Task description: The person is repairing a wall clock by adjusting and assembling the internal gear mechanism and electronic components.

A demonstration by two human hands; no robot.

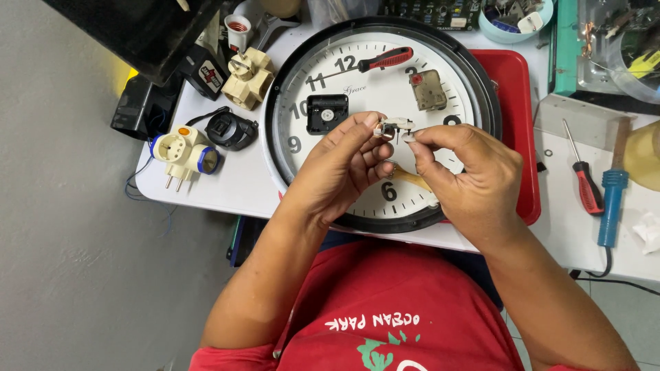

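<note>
I hold a small pale clock part (394, 126) up between both hands, just above the face of a big round wall clock (382, 124) that lies flat on the white counter (234, 185). My left hand (342, 168) pinches the part's left end between thumb and forefinger, the other fingers curled under it. My right hand (473, 180) grips the right end with its fingertips, closed tight on it. The part is too small for me to tell its details. On the clock face lie a black square clock movement (326, 113) near the ten, a screwdriver with a red and black handle (375, 62) across the twelve, and a grey opened casing (428, 90) near the two. A red tray (517, 103) sits under the clock's right edge. To my left on the counter lie cream plug adapters (184, 152) and a black round plug (231, 130). To my right lie a second red-handled screwdriver (583, 175) and a blue-handled soldering iron (611, 199).
</note>
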